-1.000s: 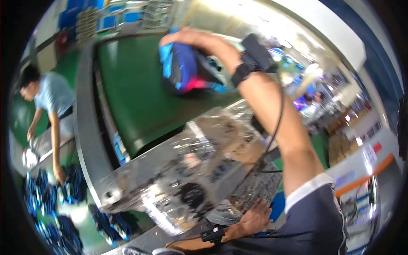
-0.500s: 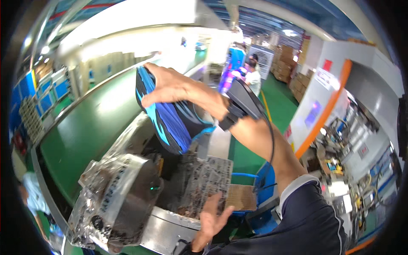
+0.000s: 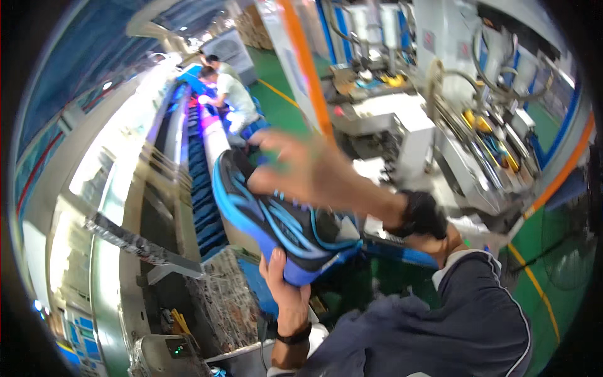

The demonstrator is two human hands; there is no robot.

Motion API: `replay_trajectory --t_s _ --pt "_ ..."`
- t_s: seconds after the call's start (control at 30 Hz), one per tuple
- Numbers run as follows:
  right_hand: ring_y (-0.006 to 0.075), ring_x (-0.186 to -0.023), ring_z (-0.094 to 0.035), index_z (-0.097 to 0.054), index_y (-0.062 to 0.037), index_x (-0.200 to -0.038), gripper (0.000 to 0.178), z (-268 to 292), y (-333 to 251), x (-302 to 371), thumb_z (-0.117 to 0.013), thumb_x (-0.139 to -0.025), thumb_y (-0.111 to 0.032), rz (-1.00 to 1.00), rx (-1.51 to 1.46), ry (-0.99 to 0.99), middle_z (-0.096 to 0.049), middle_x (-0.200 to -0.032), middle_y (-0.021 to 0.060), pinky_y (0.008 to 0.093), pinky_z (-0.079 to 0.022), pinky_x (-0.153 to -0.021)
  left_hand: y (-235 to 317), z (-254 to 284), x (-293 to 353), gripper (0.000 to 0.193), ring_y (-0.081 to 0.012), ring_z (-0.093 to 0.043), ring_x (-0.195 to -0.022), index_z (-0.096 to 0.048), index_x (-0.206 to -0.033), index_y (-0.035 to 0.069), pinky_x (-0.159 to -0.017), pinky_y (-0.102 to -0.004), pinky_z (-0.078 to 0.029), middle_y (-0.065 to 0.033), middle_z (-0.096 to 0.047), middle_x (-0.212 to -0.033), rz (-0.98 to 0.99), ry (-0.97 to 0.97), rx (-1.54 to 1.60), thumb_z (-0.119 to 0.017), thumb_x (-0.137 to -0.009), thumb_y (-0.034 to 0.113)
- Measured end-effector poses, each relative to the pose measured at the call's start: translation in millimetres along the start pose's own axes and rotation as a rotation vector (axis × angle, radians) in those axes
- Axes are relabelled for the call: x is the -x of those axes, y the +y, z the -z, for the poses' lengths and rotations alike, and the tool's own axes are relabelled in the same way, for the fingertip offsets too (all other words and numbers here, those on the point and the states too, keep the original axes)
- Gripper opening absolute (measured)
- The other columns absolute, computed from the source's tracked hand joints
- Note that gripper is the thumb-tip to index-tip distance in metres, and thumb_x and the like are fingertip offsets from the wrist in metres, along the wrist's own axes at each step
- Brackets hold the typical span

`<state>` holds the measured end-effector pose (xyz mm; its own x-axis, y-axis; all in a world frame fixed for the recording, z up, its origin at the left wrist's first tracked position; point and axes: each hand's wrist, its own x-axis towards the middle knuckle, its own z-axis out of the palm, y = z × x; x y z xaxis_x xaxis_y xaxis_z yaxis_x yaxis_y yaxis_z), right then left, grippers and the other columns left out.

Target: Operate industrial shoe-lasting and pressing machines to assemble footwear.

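Observation:
A running shoe (image 3: 286, 229) with a black upper, light-blue streaks and a blue-purple sole is tilted in front of me. My left hand (image 3: 286, 289) grips it from below, thumb up against the sole's side and fingers beneath. Above the upper is my right hand (image 3: 301, 169), smeared by motion, its thumb and fingers apart. The right thumb overlaps the shoe's upper; whether it touches is hard to tell. Both wrists wear dark bands.
A film-wrapped machine part (image 3: 229, 295) stands left of my left hand. A conveyor with dark-blue slats (image 3: 204, 182) runs away toward co-workers (image 3: 232, 94). An orange post (image 3: 308, 75) and a workbench with tools (image 3: 490, 151) are at right.
My view has turned to the right. The shoe has left the place above the film-wrapped machine. My left hand, empty before, now grips it; my right hand has loosened from it.

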<state>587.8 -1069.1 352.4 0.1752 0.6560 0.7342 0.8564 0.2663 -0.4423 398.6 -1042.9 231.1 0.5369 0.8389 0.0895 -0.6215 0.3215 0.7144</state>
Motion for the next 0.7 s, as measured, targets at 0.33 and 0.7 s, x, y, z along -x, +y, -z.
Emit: replay_trajectory --t_s 0.33,0.7 --pt "0.0132 -0.103 -0.059 -0.053 0.0012 -0.129 0.064 139.7 126.9 285.4 -0.078 -0.075 -0.019 -0.889 -0.828 0.733 -0.064 -0.114 0.0088 0.0284 -0.048 -0.092 -213.0 -179.6 28.6 0.066 -0.0240 -0.058 -0.111 -0.039 -0.143 -0.006 -0.098 -0.0348 -0.045 -0.0143 -0.058 -0.126 0.289 -0.383 -0.314 -0.063 -0.084 0.011" --pt "0.0161 -0.101 -0.059 -0.055 -0.0016 -0.131 0.069 331.7 199.6 475.8 -0.078 -0.067 -0.009 -0.952 -0.288 1.149 -0.063 -0.114 0.0082 0.0295 -0.047 -0.092 -463.1 -297.6 -1.3 0.068 -0.0207 -0.056 -0.118 -0.044 -0.141 -0.006 -0.099 -0.0329 -0.045 -0.0133 -0.058 -0.131 0.519 -0.910 -0.863 -0.062 -0.095 0.041"
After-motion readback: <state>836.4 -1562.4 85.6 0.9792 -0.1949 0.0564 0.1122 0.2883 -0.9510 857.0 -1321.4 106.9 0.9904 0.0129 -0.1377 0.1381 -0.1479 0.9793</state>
